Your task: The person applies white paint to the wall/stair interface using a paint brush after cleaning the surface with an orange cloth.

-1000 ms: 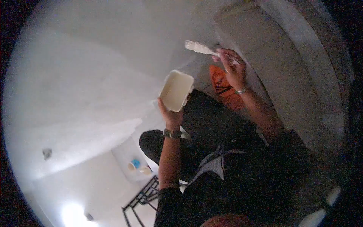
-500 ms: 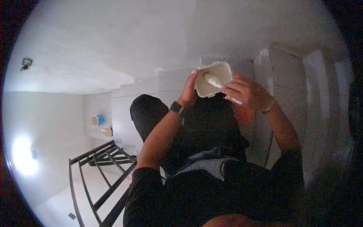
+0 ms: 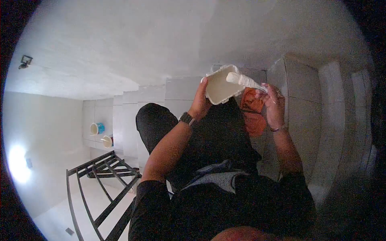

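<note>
Drips could hit the orange item (image 3: 253, 101) if the brush (image 3: 244, 80), pinched in the right hand (image 3: 275, 109)'s fingers, strays past the tub (image 3: 217, 89) clamped in the left hand (image 3: 199, 103).

1. A cream-white, rectangular, open-topped tub (image 3: 218, 89) with rounded corners sat in the left hand (image 3: 199, 103), its pale interior showing.
2. A white-coated paintbrush (image 3: 246, 82) slanted from the right hand (image 3: 275, 107), its thick bristles overlapping the tub's opening in view; any contact was unclear.
</note>
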Motion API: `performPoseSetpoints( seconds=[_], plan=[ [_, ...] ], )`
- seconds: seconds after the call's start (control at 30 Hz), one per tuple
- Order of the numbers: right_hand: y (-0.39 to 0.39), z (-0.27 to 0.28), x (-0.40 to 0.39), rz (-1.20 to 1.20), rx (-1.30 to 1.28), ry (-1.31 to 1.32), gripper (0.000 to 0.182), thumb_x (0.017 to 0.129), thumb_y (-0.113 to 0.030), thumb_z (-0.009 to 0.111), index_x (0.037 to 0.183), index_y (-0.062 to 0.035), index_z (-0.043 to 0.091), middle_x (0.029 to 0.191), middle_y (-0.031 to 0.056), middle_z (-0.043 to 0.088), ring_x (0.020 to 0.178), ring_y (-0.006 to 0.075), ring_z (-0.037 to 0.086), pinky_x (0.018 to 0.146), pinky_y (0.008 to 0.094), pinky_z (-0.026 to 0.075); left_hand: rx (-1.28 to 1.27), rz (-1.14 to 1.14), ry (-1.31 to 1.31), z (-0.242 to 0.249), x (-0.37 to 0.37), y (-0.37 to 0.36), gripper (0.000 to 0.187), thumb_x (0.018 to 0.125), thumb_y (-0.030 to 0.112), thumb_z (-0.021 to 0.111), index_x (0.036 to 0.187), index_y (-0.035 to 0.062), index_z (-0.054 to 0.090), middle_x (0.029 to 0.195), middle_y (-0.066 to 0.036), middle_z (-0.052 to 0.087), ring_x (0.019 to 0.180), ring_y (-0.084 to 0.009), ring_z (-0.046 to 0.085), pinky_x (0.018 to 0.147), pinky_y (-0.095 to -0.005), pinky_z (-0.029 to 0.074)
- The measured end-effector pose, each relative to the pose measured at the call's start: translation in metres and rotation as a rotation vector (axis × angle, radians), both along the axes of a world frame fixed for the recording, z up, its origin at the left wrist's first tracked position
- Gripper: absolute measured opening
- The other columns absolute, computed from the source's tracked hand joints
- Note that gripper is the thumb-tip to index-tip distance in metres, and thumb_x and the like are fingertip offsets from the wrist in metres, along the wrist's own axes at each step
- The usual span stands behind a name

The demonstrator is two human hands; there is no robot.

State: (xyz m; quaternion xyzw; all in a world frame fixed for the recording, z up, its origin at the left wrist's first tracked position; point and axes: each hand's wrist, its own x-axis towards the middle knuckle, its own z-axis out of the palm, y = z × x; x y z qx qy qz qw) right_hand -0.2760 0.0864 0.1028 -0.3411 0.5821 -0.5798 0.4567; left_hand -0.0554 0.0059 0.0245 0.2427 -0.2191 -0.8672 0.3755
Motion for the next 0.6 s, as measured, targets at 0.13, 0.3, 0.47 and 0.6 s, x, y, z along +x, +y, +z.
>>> performPoseSetpoints(
  seconds=[0.13,0.3,0.47,0.6],
  plan=[
    [0.012,-0.029,0.005,-0.118,0.033,-0.384,0.032,0.093,-0.029,0.047,0.105,0.0006,0.053,0.090,0.0108,0.063,0.078,0.0183,0.060,0.078,0.0352,0.050,-0.023,-0.015,0.020,-0.002,0.002,0.001,0.064,0.090,0.056,0.036,0.132,0.0075,0.036,0.129,-0.009,0.046,0.118,-0.0219,0.046,0.098,-0.0396,0.038],
    [0.016,-0.017,0.012,0.023,-0.062,-0.666,0.033,0.093,-0.031,0.046,0.110,-0.0035,0.054,0.093,0.0077,0.062,0.084,0.0160,0.060,0.078,0.0330,0.050,-0.058,0.028,0.015,-0.001,0.006,0.004,0.062,0.092,0.053,0.036,0.133,0.0075,0.035,0.131,-0.009,0.044,0.120,-0.0225,0.044,0.099,-0.0388,0.037],
    [0.017,0.019,0.021,-0.056,-0.133,-0.775,0.035,0.093,-0.030,0.046,0.112,-0.0022,0.054,0.091,0.0079,0.062,0.079,0.0161,0.060,0.078,0.0345,0.050,-0.015,0.032,0.042,0.001,0.007,0.005,0.061,0.093,0.052,0.034,0.134,0.0074,0.034,0.131,-0.009,0.045,0.119,-0.0225,0.045,0.099,-0.0389,0.037],
    [0.015,-0.010,0.024,-0.093,-0.055,-0.715,0.034,0.092,-0.031,0.048,0.113,-0.0039,0.053,0.090,0.0079,0.062,0.078,0.0166,0.060,0.078,0.0350,0.050,-0.010,0.030,0.068,0.000,0.009,0.006,0.062,0.093,0.053,0.033,0.134,0.0065,0.034,0.130,-0.010,0.045,0.118,-0.0228,0.046,0.099,-0.0399,0.037]
  ],
)
